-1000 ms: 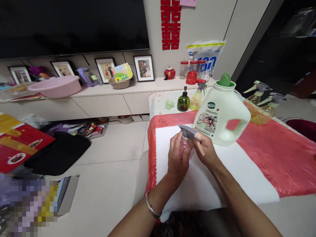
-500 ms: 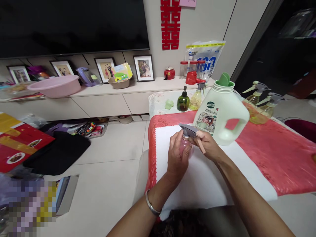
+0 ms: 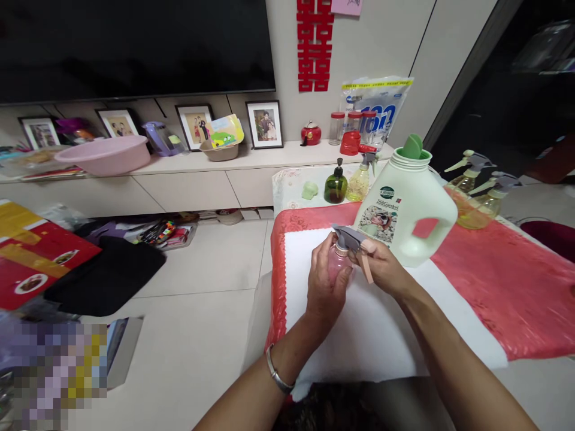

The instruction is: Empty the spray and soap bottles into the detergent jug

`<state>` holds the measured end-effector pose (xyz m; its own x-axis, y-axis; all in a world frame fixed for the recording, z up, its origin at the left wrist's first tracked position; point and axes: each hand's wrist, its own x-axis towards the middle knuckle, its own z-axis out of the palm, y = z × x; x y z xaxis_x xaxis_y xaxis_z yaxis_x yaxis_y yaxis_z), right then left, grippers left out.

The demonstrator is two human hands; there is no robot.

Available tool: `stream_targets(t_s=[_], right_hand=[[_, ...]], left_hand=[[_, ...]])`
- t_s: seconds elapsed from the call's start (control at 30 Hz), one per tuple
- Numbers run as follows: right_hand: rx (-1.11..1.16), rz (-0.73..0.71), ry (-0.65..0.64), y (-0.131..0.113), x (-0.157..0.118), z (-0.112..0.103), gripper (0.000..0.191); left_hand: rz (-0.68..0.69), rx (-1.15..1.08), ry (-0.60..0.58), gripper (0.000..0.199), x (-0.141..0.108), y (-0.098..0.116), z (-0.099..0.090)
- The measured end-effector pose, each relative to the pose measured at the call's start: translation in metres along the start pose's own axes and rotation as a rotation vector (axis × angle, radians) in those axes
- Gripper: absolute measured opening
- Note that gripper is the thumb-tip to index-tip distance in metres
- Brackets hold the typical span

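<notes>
My left hand [image 3: 324, 287] wraps round the pink body of a small spray bottle [image 3: 338, 263], just above a white cloth [image 3: 368, 335]. At the bottle's top, my right hand [image 3: 381, 266] grips the grey spray head [image 3: 351, 238], whose pale pink trigger points down toward me. The spray head sits at the bottle's neck; whether it is fully screwed down I cannot tell. Right behind my hands stands a large pale green jug [image 3: 415, 209] with a green cap resting in its mouth. The lower part of the bottle is hidden by my left fingers.
A green pump bottle [image 3: 335, 182], a yellow spray bottle [image 3: 359, 181] and a light green lump [image 3: 309, 190] stand behind the red table cover [image 3: 503, 287]. More spray bottles [image 3: 487, 200] are at right. A pink basin [image 3: 105, 155] rests on the cabinet.
Both hands keep their hold on the spray bottle, with only a slight shift of the fingers. The whole view has moved a little, so things appear slightly further right.
</notes>
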<state>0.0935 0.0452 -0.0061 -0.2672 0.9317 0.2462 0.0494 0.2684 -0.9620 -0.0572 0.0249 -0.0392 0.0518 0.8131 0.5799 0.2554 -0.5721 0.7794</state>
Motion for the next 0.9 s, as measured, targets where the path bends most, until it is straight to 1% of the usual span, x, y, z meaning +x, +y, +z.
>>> stream_targets(t_s=[0.07, 0.17, 0.33, 0.4, 0.47, 0.6, 0.67, 0.77, 0.9], right_hand=[[0.001, -0.009, -0.028, 0.0, 0.002, -0.005, 0.044], [-0.001, -0.032, -0.005, -0.003, 0.004, -0.004, 0.044], [-0.014, -0.068, 0.123, -0.007, 0.003, 0.013, 0.045], [-0.023, -0.065, 0.167, -0.007, 0.002, 0.016, 0.044], [-0.038, -0.054, 0.152, -0.008, 0.002, 0.013, 0.043], [-0.064, -0.035, -0.034, -0.015, 0.003, -0.004, 0.045], [-0.067, -0.036, -0.084, -0.018, 0.004, -0.01, 0.047], [-0.061, -0.045, -0.064, -0.018, 0.005, -0.006, 0.049], [-0.062, -0.074, 0.063, -0.011, 0.002, 0.01, 0.049]], left_hand=[[-0.02, -0.033, 0.008, 0.061, 0.0, 0.0, 0.0], [-0.025, -0.064, 0.023, 0.061, -0.001, 0.0, 0.002], [-0.043, -0.068, 0.037, 0.059, -0.002, -0.001, 0.003], [-0.046, -0.065, 0.04, 0.059, -0.003, -0.001, 0.003], [-0.044, -0.073, 0.031, 0.06, -0.003, -0.002, 0.003], [-0.062, -0.103, 0.006, 0.063, -0.002, 0.001, 0.002], [-0.085, -0.112, 0.002, 0.064, -0.001, 0.002, 0.001], [-0.115, -0.123, 0.004, 0.063, -0.001, 0.005, 0.001], [-0.124, -0.129, 0.012, 0.06, -0.002, 0.005, 0.001]])
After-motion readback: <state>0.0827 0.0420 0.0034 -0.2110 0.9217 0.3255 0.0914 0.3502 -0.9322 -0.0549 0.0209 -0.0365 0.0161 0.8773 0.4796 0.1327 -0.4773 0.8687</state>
